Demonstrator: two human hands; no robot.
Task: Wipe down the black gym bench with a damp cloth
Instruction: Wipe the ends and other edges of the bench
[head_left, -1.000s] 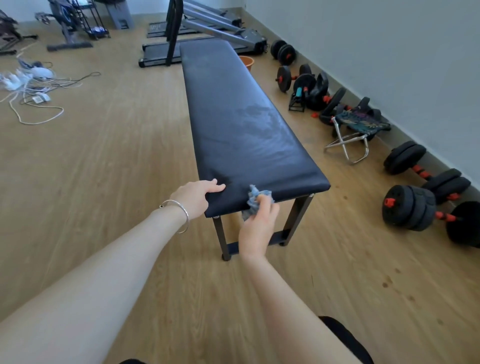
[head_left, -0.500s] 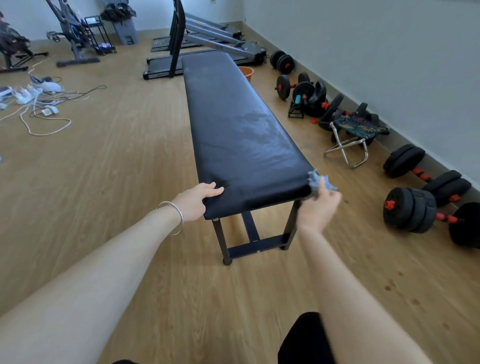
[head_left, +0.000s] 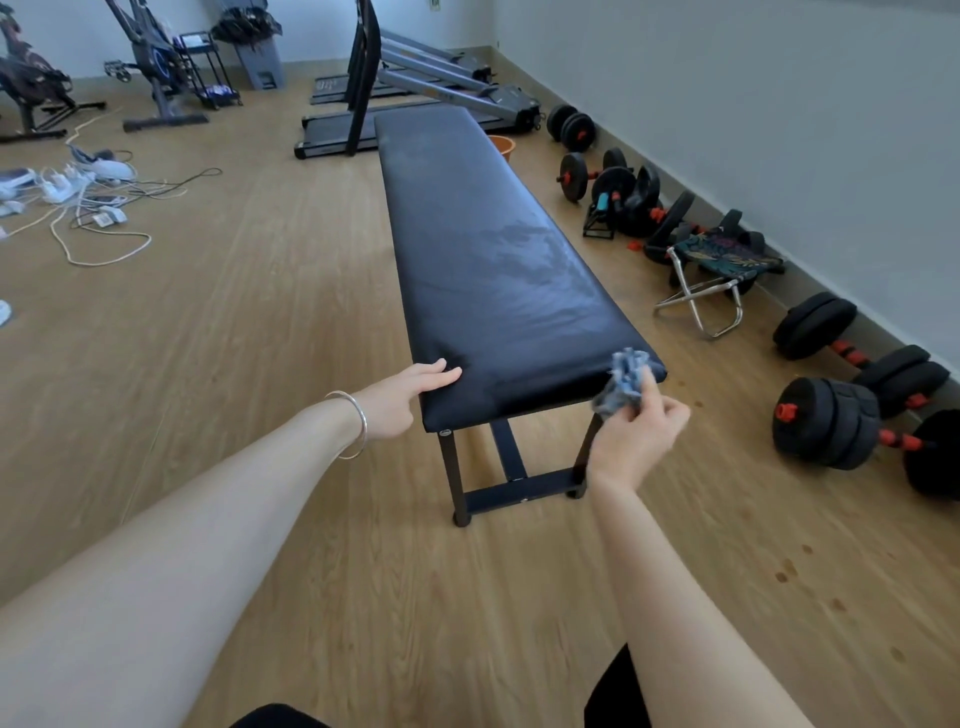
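A long black padded gym bench (head_left: 483, 244) on black metal legs runs away from me across the wooden floor, with a damp sheen on its near right half. My left hand (head_left: 402, 397) rests on the near left corner, fingers straight on the pad. My right hand (head_left: 636, 436) pinches a crumpled blue-grey cloth (head_left: 623, 382) at the near right corner of the bench, and the cloth touches the pad's edge.
Black dumbbells with red collars (head_left: 836, 421) line the wall on the right, beside a small folding stool (head_left: 719, 270). An orange bucket (head_left: 503, 147) stands by the bench's far right side. A treadmill (head_left: 415, 83) is beyond. Cables and chargers (head_left: 78, 197) lie at left.
My right hand has carried the cloth from the middle of the bench's near end rightward to its right corner. My left hand has stayed on the left corner.
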